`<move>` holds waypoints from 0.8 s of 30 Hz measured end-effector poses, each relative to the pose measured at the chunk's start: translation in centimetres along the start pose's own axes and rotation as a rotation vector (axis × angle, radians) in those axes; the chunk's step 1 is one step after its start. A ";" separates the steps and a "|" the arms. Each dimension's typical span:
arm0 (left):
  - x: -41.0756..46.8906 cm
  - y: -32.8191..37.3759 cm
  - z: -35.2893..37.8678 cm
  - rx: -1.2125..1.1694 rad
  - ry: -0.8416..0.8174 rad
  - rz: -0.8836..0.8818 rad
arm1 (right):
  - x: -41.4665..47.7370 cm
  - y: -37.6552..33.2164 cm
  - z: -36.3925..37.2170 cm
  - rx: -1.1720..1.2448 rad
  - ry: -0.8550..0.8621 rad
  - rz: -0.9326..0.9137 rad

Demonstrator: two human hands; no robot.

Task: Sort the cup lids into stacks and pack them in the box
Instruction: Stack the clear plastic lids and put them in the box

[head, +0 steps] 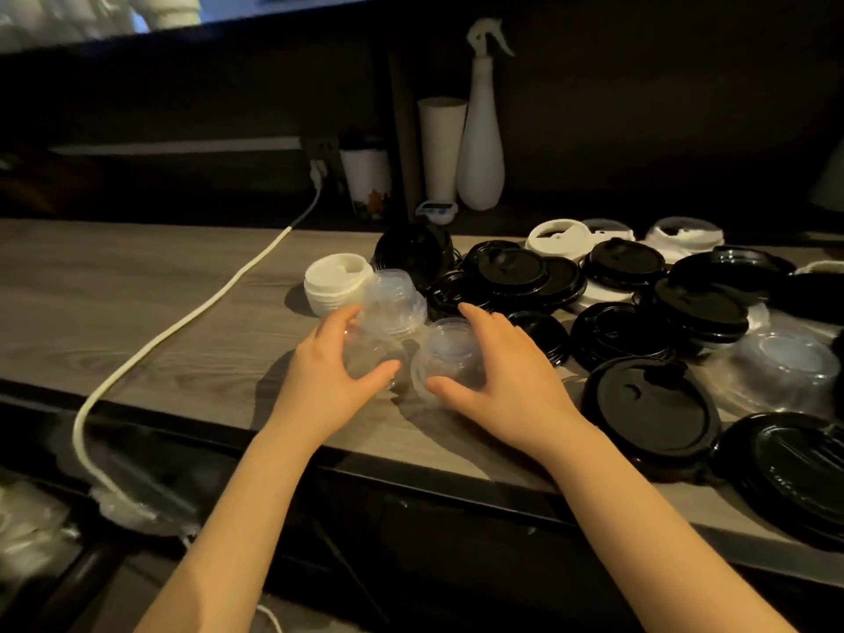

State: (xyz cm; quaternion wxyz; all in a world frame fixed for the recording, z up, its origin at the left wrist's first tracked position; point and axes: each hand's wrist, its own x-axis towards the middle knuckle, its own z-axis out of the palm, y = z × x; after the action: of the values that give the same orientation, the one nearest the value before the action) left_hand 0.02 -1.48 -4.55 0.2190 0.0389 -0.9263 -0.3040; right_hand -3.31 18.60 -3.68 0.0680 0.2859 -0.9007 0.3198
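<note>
My left hand (pixel 335 363) grips a clear domed lid (pixel 372 354) near the counter's front edge. My right hand (pixel 498 372) grips a second clear domed lid (pixel 450 354) right beside it. A tilted stack of clear lids (pixel 392 303) leans just behind them, against a stack of white lids (pixel 335 283). Several black lids (pixel 516 278) lie scattered to the right, with a large black lid (pixel 651 413) near the front. More white lids (pixel 559 237) and a clear dome lid (pixel 785 363) sit among them. No box is in view.
A white cable (pixel 192 322) runs across the wooden counter (pixel 114 290) from a wall socket and drops off the front edge. A white spray bottle (pixel 482 148), a white tube (pixel 440 148) and a printed cup (pixel 367 180) stand at the back wall.
</note>
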 end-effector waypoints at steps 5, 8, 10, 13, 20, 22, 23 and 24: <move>1.9 2.3 -2.1 -0.153 0.158 0.046 | -0.1 -0.4 0.1 0.051 0.018 0.055; 3.2 4.0 -2.7 -0.274 0.146 0.068 | 0.0 -0.3 0.3 0.033 0.027 0.060; 3.5 5.1 -2.4 -0.332 0.080 0.088 | -0.1 -0.1 0.4 0.020 0.023 0.052; 3.1 5.9 -1.3 -0.400 -0.021 0.109 | -0.6 0.1 0.3 0.075 0.006 0.030; 2.1 5.4 1.5 -0.433 -0.146 0.121 | -1.1 0.5 -0.4 0.508 0.260 0.069; 1.6 5.3 2.2 -0.444 -0.208 0.106 | -1.0 0.5 -0.4 0.557 0.298 0.070; 1.4 5.1 2.6 -0.454 -0.226 0.091 | -0.9 0.5 -0.4 0.566 0.308 0.070; 1.2 5.0 2.8 -0.467 -0.233 0.076 | -0.9 0.6 -0.3 0.562 0.312 0.072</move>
State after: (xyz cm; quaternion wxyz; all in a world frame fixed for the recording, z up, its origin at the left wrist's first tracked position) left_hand -2.00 3.82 -3.22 0.1250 -0.0831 -0.8508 -0.5036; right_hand -2.90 19.55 -4.02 0.1122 0.2090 -0.7655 0.5981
